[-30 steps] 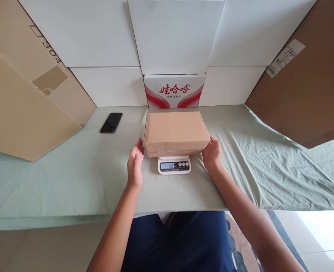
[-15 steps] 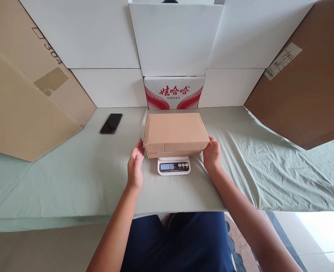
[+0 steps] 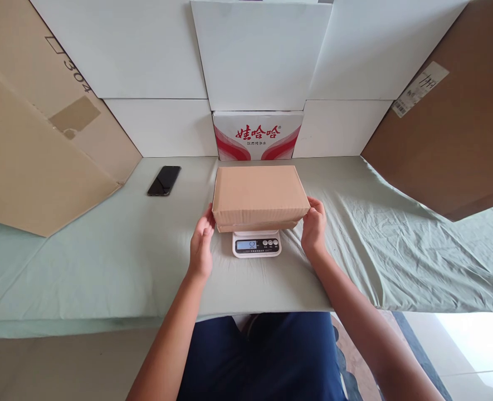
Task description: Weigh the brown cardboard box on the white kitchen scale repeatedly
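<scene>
Brown cardboard makes up the closed rectangular box (image 3: 260, 188), which I find resting on the small white plastic scale with a lit display (image 3: 257, 246). Its long axis runs left to right, roughly parallel to the surface's near edge; a broad face is up and one long side faces the wearer. The box overhangs the scale's platform, hiding it; I judge it was set back so that the display and buttons stay readable.

On my feed, the bare left hand (image 3: 201, 245) and bare right hand (image 3: 313, 229) flank the short ends at the near corners, probably to steady the box evenly. Left fingers are extended, right fingers bent around the corner; neither set is clenched, and whether they grasp or merely touch I cannot tell.

Beneath is the pale green cloth-covered surface (image 3: 154, 267). To the left, well apart, lies a black rectangular smartphone (image 3: 164, 181). Behind stands a white carton with red print (image 3: 257, 136).
</scene>
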### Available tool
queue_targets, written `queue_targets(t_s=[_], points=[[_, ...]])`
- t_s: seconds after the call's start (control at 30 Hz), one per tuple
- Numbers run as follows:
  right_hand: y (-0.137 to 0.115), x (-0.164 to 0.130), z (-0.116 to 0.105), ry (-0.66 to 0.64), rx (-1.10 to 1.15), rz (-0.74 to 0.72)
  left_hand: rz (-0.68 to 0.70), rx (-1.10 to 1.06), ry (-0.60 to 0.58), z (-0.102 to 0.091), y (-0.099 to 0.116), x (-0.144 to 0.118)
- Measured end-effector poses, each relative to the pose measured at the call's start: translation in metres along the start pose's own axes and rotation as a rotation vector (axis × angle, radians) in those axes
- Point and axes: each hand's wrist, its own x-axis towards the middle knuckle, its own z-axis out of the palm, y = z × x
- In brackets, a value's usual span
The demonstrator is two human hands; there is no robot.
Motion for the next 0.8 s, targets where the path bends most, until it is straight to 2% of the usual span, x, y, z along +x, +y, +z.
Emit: queue_targets(t_s=[0.17, 0.57, 0.7, 0.8], points=[[0.002, -0.004, -0.001, -0.025, -0.058, -0.072, -0.001, 0.006, -0.013, 0.002, 0.003, -0.001], [-0.004, -0.018, 0.007, -0.023, -0.038, -0.09, -0.03, 0.03, -0.03, 0.001, 0.001, -0.002], [-0.01, -0.032, 0.01, -0.106, -0.095, -0.186, -0.026, 0.042, -0.029, 0.001, -0.001, -0.003], [-0.012, -0.041, 0.012, -0.174, -0.145, -0.202, -0.017, 0.054, -0.036, 0.001, -0.001, -0.003]])
